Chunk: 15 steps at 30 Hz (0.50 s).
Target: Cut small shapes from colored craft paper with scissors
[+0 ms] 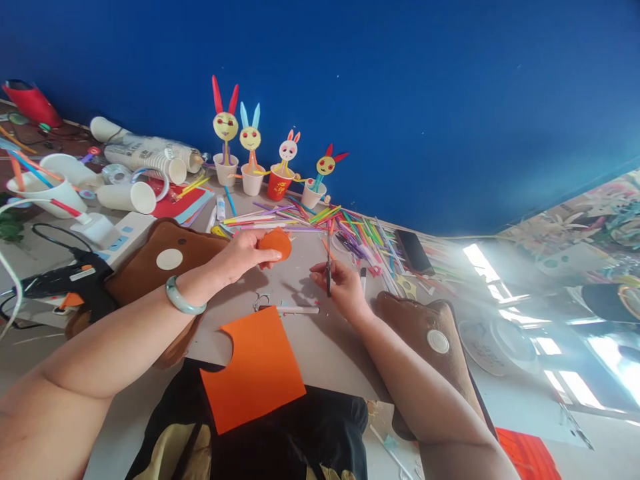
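Pinching orange paper disc [278, 247] above table [300, 277], left hand [243, 255] thumb and fingers clamped on it — right hand [346, 287] gripping scissors [329, 267] — notched orange sheet [263, 373] nearer body.

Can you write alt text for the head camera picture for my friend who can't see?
A person's left hand holds a round orange paper piece, while the right hand holds slim dark scissors. A flat orange paper sheet with a curved notch lies nearer the person. Behind, four rabbit-eared, round-faced figures stand in paper cups by a blue wall.
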Each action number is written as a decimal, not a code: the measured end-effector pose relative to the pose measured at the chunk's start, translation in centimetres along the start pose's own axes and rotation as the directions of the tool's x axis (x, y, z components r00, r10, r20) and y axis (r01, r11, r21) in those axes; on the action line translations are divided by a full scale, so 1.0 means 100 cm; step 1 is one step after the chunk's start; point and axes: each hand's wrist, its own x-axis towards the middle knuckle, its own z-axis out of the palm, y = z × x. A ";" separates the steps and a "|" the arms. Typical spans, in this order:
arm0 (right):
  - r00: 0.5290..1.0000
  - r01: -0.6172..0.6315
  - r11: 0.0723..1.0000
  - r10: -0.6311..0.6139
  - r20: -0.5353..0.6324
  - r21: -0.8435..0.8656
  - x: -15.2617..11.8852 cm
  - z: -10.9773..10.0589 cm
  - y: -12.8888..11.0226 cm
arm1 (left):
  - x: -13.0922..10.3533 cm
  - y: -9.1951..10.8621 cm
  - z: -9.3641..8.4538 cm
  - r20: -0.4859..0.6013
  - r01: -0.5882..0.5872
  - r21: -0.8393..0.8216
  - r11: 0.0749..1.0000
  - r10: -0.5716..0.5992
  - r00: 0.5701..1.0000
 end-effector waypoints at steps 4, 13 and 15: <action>0.999 0.049 0.999 -0.049 0.023 0.006 -0.004 0.000 -0.001 | 0.004 -0.011 0.005 0.034 0.086 0.019 0.996 -0.086 0.996; 0.652 0.565 0.825 -0.440 0.618 -0.008 -0.026 0.016 -0.010 | 0.010 -0.009 0.003 -0.107 0.025 0.017 1.000 -0.023 0.994; 0.664 0.581 0.813 -0.448 0.598 -0.036 -0.025 0.019 -0.007 | 0.010 -0.009 0.003 -0.111 0.017 -0.005 1.000 -0.017 0.994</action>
